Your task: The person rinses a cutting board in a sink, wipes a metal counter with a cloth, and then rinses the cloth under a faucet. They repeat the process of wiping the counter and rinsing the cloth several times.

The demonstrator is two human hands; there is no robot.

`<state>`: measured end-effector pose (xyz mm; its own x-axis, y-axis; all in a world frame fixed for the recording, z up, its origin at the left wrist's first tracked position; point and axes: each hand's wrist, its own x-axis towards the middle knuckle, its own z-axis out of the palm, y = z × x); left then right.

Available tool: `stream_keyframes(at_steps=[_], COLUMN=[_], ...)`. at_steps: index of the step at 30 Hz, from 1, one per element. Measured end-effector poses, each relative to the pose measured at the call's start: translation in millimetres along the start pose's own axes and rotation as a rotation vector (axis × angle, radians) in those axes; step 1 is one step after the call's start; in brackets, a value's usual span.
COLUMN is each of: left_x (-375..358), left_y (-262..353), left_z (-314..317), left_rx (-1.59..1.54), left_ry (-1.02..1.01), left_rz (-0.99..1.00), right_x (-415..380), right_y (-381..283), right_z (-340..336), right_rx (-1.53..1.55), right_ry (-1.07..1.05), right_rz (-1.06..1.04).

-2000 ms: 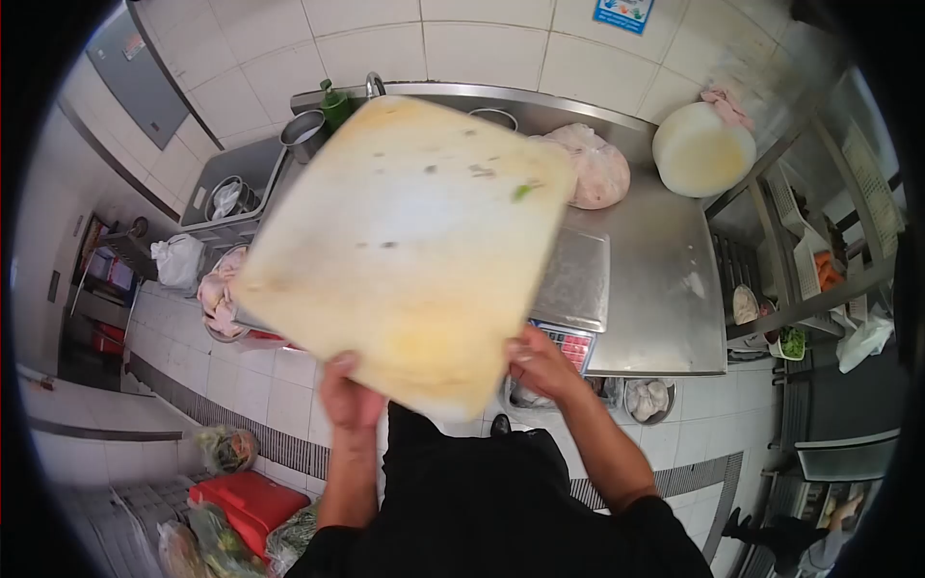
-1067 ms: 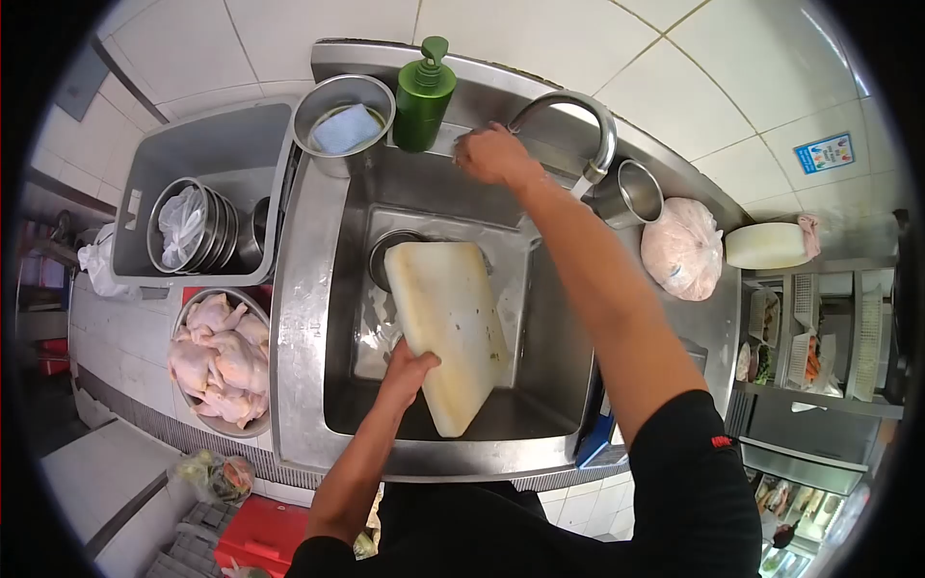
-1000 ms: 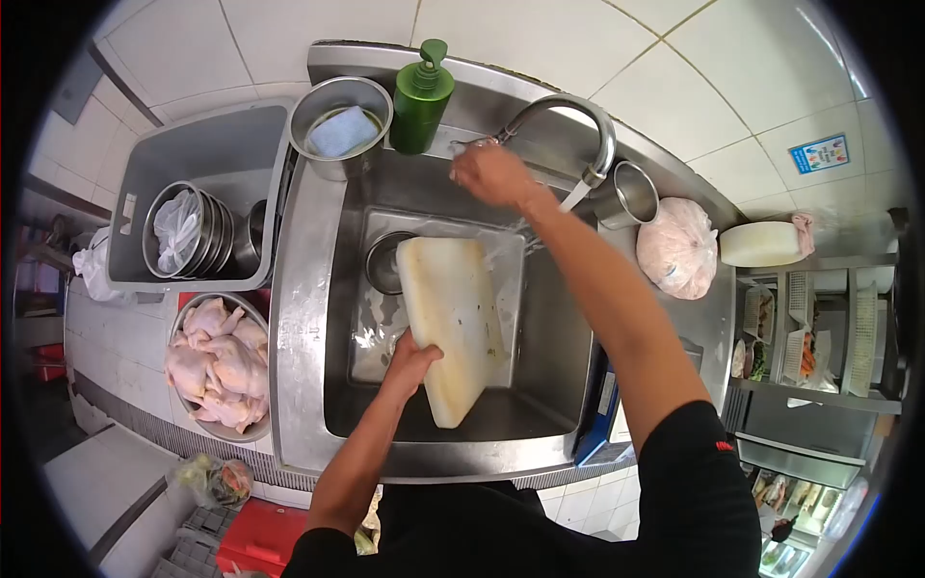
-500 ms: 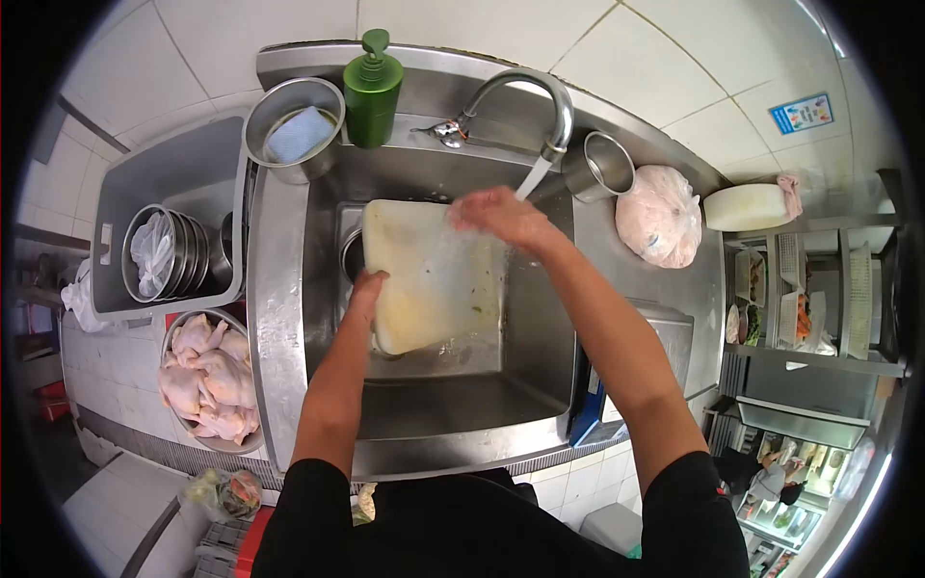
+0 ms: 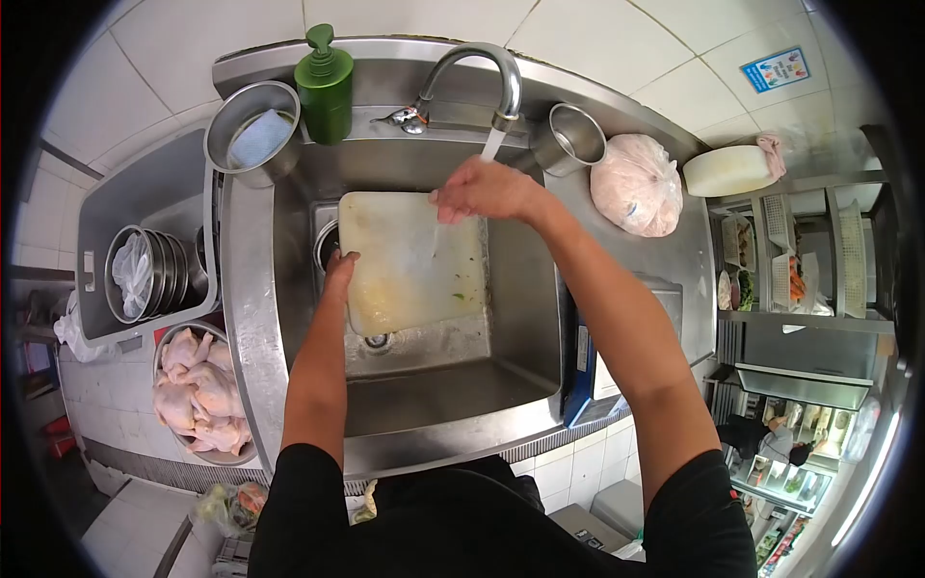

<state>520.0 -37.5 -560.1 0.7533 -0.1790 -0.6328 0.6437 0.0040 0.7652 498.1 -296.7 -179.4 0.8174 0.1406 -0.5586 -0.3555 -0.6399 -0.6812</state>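
Note:
A wet, off-white cutting board (image 5: 405, 265) rests slanted in the steel sink (image 5: 511, 337), with small green bits near its lower right. My left hand (image 5: 339, 270) grips its left edge, the thumb on the top face. Over the board's upper right part is my right hand (image 5: 487, 191), just under the running tap (image 5: 506, 111). Its fingers are bent and a little apart, and no held thing shows in them. Water runs from the spout behind this hand and spreads over the board.
Left are a pot with a blue sponge (image 5: 252, 125), a green pump bottle (image 5: 325, 91), a grey tub of bowls (image 5: 145, 231) and raw chickens (image 5: 202, 395). Right stand a metal cup (image 5: 568, 140) and a bagged pale mass (image 5: 636, 188). Another person (image 5: 771, 441) works far right.
My right hand has slowed from a blur and sits closer to the board's top edge. The left hand still holds the board. The whole view has shifted slightly.

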Motion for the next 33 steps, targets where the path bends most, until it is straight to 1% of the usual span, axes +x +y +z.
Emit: stream_keyframes(at_steps=[1,3,4,6,7,8,9,10,11,12,13,14,15,16,18,19,21,22,23,24,25,27,28,29,30,33], left_x=[-5,-12,-13,-11,30,54,57,60,63,47,34,19,-14,-45,-52,-49,-50,-68,-96,-111,-107,-95,-86,-73,-57,-23], left_y=[3,5,5,0,-31,-71,-68,-63,-59,-40,-36,-32,6,49,73,83,100,119,151,168,169,171,165,153,140,125], left_z=[1,-1,-1,-2,-15,-30,-22,-18,-10,8,33,63,92,118,156,169,191,200,207,210,211,212,210,206,200,184], left_rx=[0.001,0.082,0.084,0.153,0.157,0.109,0.061,0.064,0.226,0.387,-0.043,-0.473,-0.510,-0.546,-0.621,-0.618,-0.847,-0.843,-0.799,-0.753,-0.748,-0.549,-0.542,-0.545,-0.550,-0.561], left_ry=[-0.002,-0.054,-0.055,-0.017,-0.022,-0.006,0.010,0.005,-0.037,-0.078,-0.176,-0.270,-0.357,-0.444,-0.565,-0.568,-0.884,-0.886,-0.728,-0.569,-0.570,-0.547,-0.548,-0.606,-0.663,-0.832], left_rz=[-0.001,0.073,0.073,0.086,0.084,0.066,0.049,0.048,0.023,-0.003,0.006,0.012,0.010,0.005,-0.002,-0.003,-0.035,-0.040,-0.019,0.003,0.004,-0.065,-0.067,-0.061,-0.053,-0.013], right_x=[3,6,5,0,-1,-1,0,3,9,13,11,9,9,10,12,9,4,17,44,61,66,71,54,21,3,11], right_y=[2,0,-2,-6,-6,-6,-5,0,5,9,8,7,7,6,8,6,4,22,53,72,75,81,63,25,3,17], right_z=[-1,0,-1,-1,2,5,7,9,11,12,15,19,23,25,28,26,20,21,22,21,18,15,17,22,24,22], right_rx=[0.001,-0.218,-0.217,-0.068,-0.063,-0.037,-0.010,-0.008,0.218,0.445,0.446,0.587,0.728,0.730,0.808,0.810,0.808,0.813,0.686,0.552,0.556,0.517,0.523,0.660,0.793,0.774], right_ry=[0.001,0.303,0.305,0.194,0.197,0.245,0.293,0.297,0.307,0.314,0.316,0.323,0.328,0.329,0.360,0.364,0.297,0.301,0.411,0.516,0.519,0.463,0.467,0.471,0.470,0.408], right_rz=[0.002,0.026,0.027,0.004,0.008,0.014,0.018,0.022,0.037,0.050,0.050,0.045,0.039,0.040,0.086,0.086,0.172,0.173,-0.023,-0.218,-0.220,-0.181,-0.181,-0.092,-0.004,-0.044])
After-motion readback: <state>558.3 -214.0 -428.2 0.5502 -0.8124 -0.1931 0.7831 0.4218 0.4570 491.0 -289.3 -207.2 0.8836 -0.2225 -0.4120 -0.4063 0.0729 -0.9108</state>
